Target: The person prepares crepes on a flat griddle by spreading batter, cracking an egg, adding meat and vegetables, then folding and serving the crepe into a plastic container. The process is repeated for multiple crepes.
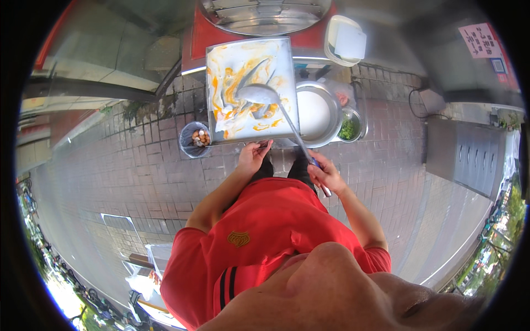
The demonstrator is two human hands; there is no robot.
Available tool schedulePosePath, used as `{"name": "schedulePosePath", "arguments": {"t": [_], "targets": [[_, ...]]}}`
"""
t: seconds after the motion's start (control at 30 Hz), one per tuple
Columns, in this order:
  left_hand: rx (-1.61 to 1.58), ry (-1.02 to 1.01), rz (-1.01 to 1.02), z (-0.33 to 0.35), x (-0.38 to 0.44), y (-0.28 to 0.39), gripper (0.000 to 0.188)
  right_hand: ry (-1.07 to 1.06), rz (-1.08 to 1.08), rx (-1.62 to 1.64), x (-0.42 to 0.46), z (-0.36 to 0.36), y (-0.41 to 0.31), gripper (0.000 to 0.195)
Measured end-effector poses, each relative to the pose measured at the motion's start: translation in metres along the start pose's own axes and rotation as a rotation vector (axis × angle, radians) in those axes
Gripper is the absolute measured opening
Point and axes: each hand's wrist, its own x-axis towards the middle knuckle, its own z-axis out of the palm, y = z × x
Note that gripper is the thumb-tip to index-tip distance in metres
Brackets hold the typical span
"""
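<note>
A rectangular metal tray (pixel 293 66) lies before me, its bottom coated with white batter (pixel 244 51) streaked with orange egg yolk (pixel 229 86). My left hand (pixel 250 158) grips the tray's near edge, thumb and fingers pinched together there. In my right hand (pixel 328 173) is the handle of a metal ladle (pixel 260 94). The ladle's bowl is over the middle of the tray, its rounded side showing; whether it touches the batter I cannot tell. Just right of the tray stands a round metal pot (pixel 336 97) of white liquid (pixel 312 111).
A metal bowl of chopped greens (pixel 348 129) sits beside the pot. Left of the tray is a lined bin (pixel 190 151) with eggshells (pixel 201 137). Beyond it, a round metal steamer (pixel 267 29) rests on a red surface (pixel 198 35), with a white plastic tub (pixel 331 39) at right.
</note>
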Motion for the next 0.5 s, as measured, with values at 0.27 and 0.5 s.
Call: {"name": "schedulePosePath", "arguments": {"t": [0.27,0.5], "targets": [[0.069,0.060,0.000,0.004,-0.004,0.003,0.024,0.327,0.032,0.154,-0.047,-0.077,0.047,0.046],[0.132,0.126,0.144,0.017,-0.013,-0.003,0.031,0.453,0.043,-1.011,0.046,-0.135,0.148,0.040]]}}
